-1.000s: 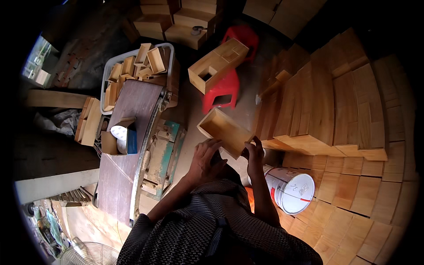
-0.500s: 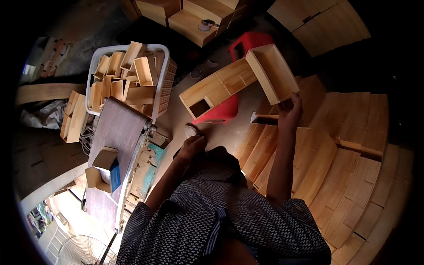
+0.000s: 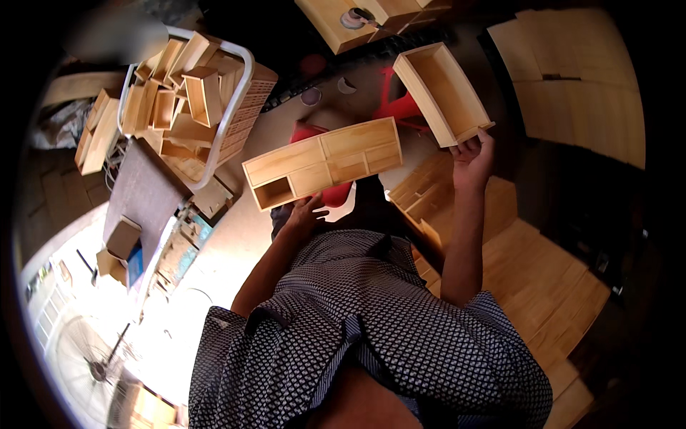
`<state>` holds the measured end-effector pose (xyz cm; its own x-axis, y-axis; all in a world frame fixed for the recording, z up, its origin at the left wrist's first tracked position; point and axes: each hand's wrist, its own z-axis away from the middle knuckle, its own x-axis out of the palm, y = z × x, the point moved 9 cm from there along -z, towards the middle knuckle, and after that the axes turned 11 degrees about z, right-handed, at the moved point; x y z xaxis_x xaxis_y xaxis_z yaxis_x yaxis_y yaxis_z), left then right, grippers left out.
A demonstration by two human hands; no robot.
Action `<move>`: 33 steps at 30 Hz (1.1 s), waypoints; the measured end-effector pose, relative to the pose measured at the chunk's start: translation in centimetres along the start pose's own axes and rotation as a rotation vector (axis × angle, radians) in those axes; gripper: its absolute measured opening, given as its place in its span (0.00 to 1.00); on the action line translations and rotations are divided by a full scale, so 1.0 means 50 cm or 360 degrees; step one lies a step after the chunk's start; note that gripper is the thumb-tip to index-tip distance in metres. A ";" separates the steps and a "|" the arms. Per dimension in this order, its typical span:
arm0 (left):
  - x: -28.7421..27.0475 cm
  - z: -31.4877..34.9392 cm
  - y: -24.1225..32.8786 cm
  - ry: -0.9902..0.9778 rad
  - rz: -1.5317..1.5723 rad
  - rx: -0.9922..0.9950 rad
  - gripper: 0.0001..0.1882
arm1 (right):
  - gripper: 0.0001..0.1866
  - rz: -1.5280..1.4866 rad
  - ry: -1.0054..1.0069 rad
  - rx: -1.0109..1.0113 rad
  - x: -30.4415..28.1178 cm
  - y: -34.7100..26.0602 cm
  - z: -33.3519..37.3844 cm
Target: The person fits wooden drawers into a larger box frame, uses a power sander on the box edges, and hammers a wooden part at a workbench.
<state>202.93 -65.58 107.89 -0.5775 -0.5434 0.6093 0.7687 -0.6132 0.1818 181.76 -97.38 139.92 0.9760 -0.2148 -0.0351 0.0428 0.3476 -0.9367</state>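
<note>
While stacked wood (image 3: 557,279) fills the R side, pale wooden panels (image 3: 582,86) stand top R, seams showing. Up top, a wooden unit (image 3: 325,25) juts into view. Over L, it's the big basket (image 3: 248,107), whitish rim, heaped w/ small wooden boxes (image 3: 204,96), some on end, some tipped. Just below it, a dark-topped bench (image 3: 143,179) runs down the L; wire fan (image 3: 82,357) bottom L, nr the bright floor.

Centre now: long wooden cabinet (image 3: 350,146), aslant over a red stool (image 3: 306,131), one square compartment open at its L end, rest of that face panelled. L hand (image 3: 306,214) is right at the cabinet's nr edge, open, fingers parted; can't tell if it's taking any wt.

Up R of the cabinet, an open wooden drawer (image 3: 446,93), tilted, hollow side showing. R hand (image 3: 473,161) grips it by the nr end, fingers bent agst the end wall.

On the bench, cardboard box (image 3: 121,239), flaps up, bit of blue on the side. Smallest of the lot: round-headed tool (image 3: 354,18) on that top unit.
</note>
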 end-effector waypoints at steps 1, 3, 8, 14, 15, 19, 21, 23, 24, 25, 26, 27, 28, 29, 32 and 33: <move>0.032 -0.002 0.024 -0.0240 -0.0997 0.0497 0.34 | 0.23 0.0037 -0.0073 0.0031 0.003 0.006 -0.057; 0.046 -0.022 0.017 -0.0102 -0.1914 0.1137 0.37 | 0.27 -0.0077 -0.0126 0.0411 0.047 0.052 -0.105; -0.030 -0.126 -0.116 0.0717 -0.1846 0.1199 0.20 | 0.25 0.0009 -0.0640 0.0628 0.169 0.062 -0.223; 0.083 -0.128 -0.083 0.0919 0.1070 0.0716 0.30 | 0.27 0.0288 -0.0860 0.0711 0.252 0.084 -0.266; 0.093 -0.109 -0.075 0.0946 0.1153 0.0746 0.30 | 0.26 0.0352 -0.0920 0.0766 0.287 0.100 -0.259; 0.124 -0.132 -0.078 0.0994 0.1184 0.0695 0.32 | 0.21 0.0492 -0.1334 0.0927 0.357 0.212 -0.287; 0.113 -0.134 -0.077 0.1070 0.0823 0.0989 0.38 | 0.20 0.0605 -0.1475 0.1098 0.389 0.282 -0.257; 0.113 -0.127 -0.065 0.1270 0.0899 0.0979 0.33 | 0.22 0.0734 -0.1534 0.1137 0.452 0.345 -0.232; 0.112 -0.114 -0.073 0.1284 0.0984 0.1001 0.35 | 0.24 0.0825 -0.1526 0.1162 0.485 0.378 -0.207; 0.125 -0.121 -0.089 0.1273 0.1062 0.1008 0.37 | 0.24 0.0878 -0.1573 0.1202 0.501 0.408 -0.187; 0.129 -0.129 -0.092 0.1315 0.1121 0.1008 0.37 | 0.25 0.0852 -0.1662 0.1239 0.528 0.438 -0.172; 0.132 -0.134 -0.096 0.1325 0.1307 0.1053 0.39 | 0.26 0.0824 -0.1750 0.1281 0.556 0.468 -0.161; 0.142 -0.141 -0.102 0.1336 0.1493 0.1098 0.42 | 0.27 0.0815 -0.1803 0.1344 0.580 0.496 -0.155; 0.150 -0.157 -0.113 0.1402 0.1552 0.1108 0.42 | 0.27 0.0857 -0.1862 0.1395 0.610 0.527 -0.149; 0.232 -0.250 -0.158 0.1112 0.2375 0.1213 0.47 | 0.24 0.0798 -0.2111 0.1760 0.645 0.602 -0.084; 0.268 -0.286 -0.153 0.1063 0.2400 0.1110 0.48 | 0.24 0.0845 -0.2145 0.1778 0.652 0.620 -0.075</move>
<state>185.37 -76.38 103.65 0.7967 -0.5741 0.1887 0.5447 0.8175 0.1872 214.09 -97.01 108.42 0.3951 0.7088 0.5844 -0.7384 0.6235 -0.2571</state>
